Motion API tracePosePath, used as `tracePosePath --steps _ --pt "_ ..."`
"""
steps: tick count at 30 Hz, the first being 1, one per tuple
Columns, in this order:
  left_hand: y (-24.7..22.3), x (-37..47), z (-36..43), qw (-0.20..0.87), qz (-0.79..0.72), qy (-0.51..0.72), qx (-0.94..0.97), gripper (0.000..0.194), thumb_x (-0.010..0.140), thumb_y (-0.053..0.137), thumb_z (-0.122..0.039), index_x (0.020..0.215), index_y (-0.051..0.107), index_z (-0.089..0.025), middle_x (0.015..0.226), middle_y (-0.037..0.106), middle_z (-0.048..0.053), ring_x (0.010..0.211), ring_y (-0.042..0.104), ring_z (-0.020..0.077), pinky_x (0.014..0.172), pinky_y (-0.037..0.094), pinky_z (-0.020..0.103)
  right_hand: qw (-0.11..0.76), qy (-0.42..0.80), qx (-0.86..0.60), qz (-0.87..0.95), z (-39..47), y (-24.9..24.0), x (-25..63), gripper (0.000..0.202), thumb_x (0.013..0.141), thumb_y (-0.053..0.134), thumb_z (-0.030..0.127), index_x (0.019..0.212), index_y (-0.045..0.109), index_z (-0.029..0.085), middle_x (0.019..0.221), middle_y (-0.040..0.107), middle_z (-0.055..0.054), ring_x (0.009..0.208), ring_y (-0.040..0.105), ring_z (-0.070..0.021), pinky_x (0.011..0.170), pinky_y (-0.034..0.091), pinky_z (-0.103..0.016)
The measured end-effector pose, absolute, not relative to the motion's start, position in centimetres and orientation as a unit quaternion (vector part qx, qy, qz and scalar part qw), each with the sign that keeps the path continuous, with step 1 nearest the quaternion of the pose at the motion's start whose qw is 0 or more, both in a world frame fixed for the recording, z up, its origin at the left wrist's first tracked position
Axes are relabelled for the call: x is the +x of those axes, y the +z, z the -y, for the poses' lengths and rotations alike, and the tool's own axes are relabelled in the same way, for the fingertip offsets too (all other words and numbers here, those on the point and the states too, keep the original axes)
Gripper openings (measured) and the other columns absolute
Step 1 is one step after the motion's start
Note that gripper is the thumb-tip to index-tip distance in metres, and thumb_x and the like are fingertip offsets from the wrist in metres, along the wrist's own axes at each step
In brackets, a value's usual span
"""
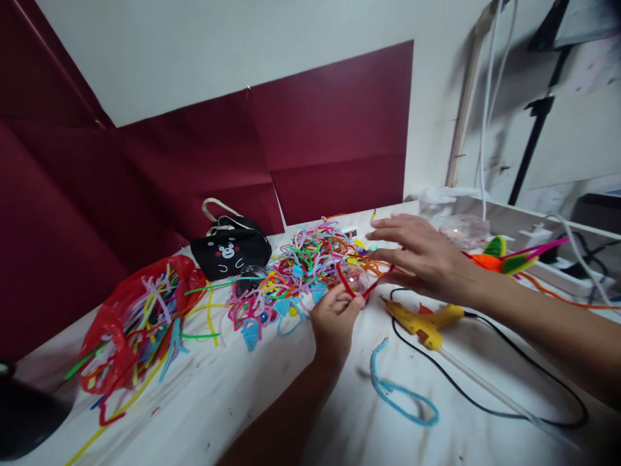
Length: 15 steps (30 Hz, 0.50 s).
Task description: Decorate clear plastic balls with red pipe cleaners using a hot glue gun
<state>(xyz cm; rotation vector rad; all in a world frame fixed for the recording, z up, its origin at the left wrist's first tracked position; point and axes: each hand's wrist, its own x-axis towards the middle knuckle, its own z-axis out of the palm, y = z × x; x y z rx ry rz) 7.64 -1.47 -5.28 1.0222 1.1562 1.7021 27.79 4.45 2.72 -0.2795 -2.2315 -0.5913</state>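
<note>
My left hand (334,317) is closed, its thumb and fingertips pinching a bent red pipe cleaner (342,279). To the right, my right hand (420,259) is held above the table with fingers stretched and apart. The red strand runs toward its lower fingers, but whether they touch it I cannot tell. Just behind my hands lies a heap of multicoloured pipe cleaners (305,259), with a clear, round plastic piece (356,277) at its near edge. Below my right hand rests a yellow glue gun (417,323) with a long clear glue stick in its back.
A looped blue pipe cleaner (405,401) lies in front. On the left, a red plastic bag (109,323) spills more pipe cleaners beside a black drawstring pouch (230,249). The glue gun's black cord (490,411) curves across the right side, near an orange-and-green pipe-cleaner piece (504,259).
</note>
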Motion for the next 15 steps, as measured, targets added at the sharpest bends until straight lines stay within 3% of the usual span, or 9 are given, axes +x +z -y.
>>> tracePosePath --steps 3,6,11,15 --pt "-5.2 7.4 1.2 0.431 -0.45 0.685 0.378 0.028 0.058 0.087 -0.019 0.084 0.079 -0.016 0.065 0.073 -0.001 0.062 0.069 0.0133 0.065 0.055 0.023 0.458 -0.223 -0.152 0.847 -2.4 2.2 30.1 0.018 0.1 0.07 0.025 0.117 0.07 0.025 0.124 0.075 -0.012 0.125 0.068 -0.0324 0.103 0.054 -0.05" --pt "-5.2 7.1 0.9 0.467 -0.433 0.687 0.35 0.034 0.056 0.091 -0.02 0.087 0.078 -0.015 0.069 0.074 0.0 0.067 0.072 0.0142 0.072 0.058 0.026 0.435 -0.139 -0.192 0.869 -0.8 0.9 32.5 0.009 0.102 0.065 0.022 0.108 0.071 0.025 0.099 0.077 -0.006 0.092 0.075 -0.0231 0.084 0.057 -0.037" --pt "-4.9 6.8 0.5 0.518 -0.411 0.694 0.285 0.031 0.056 0.094 -0.014 0.078 0.073 -0.015 0.079 0.077 0.002 0.075 0.074 0.0139 0.082 0.062 0.028 0.249 0.02 -0.3 0.921 0.0 -2.3 36.2 0.02 0.103 0.054 0.019 0.1 0.074 0.022 0.091 0.078 -0.007 0.078 0.076 -0.0201 0.068 0.059 -0.031" --pt "-4.7 6.7 0.3 0.542 -0.404 0.686 0.27 0.023 0.067 0.089 -0.008 0.081 0.072 -0.015 0.086 0.077 0.002 0.089 0.077 0.0166 0.096 0.062 0.033 0.137 0.094 -0.367 0.915 0.7 -4.4 38.1 0.024 0.096 0.058 0.018 0.11 0.077 0.021 0.107 0.081 -0.01 0.091 0.08 -0.0255 0.08 0.064 -0.038"
